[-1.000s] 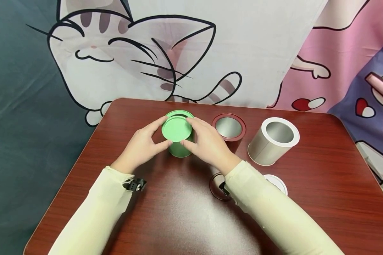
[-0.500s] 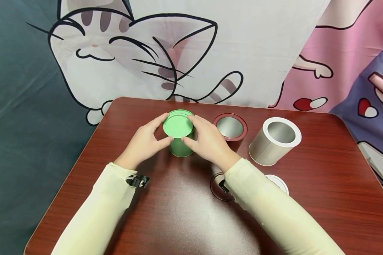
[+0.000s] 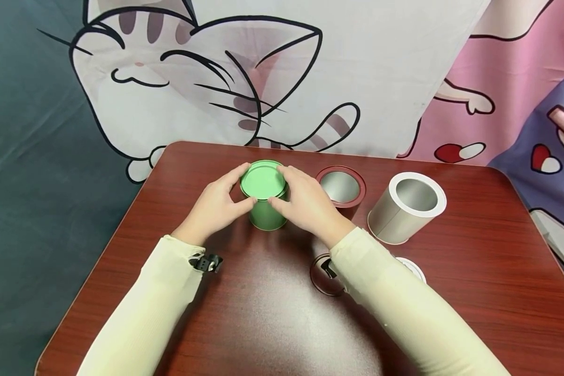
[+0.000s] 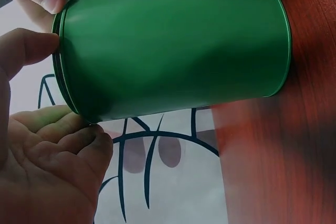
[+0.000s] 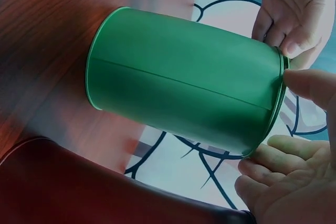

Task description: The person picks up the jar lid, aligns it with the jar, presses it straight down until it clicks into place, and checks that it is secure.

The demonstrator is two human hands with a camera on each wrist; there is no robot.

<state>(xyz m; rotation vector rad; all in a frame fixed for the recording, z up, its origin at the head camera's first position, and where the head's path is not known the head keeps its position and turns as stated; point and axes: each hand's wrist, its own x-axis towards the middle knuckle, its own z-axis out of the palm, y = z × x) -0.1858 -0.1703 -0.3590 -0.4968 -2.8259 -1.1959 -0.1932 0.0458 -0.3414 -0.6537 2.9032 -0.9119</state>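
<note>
A green tin can [image 3: 268,216] stands upright near the table's far edge, its round green lid [image 3: 263,180] lying over the mouth. From the left side, my left hand [image 3: 216,206] holds the lid's rim between thumb and fingers. My right hand [image 3: 310,203] grips the opposite side of the rim in the same way, the two thumbs close together at the front. Both wrist views show the can [image 4: 173,45] side-on, with the lid's edge right at its top rim and thumbs pressed there.
An open dark red can [image 3: 340,201] stands just right of my right hand, and an open white can [image 3: 385,219] farther right. A dark-rimmed round lid [image 3: 312,279] and a white lid [image 3: 415,269] lie partly under my right forearm. A printed cloth [image 3: 380,62] hangs behind the table.
The green lid has come down from a tilted position with a gap at the back to lie level over the can's mouth. Both hands moved slightly with it, still holding its rim.
</note>
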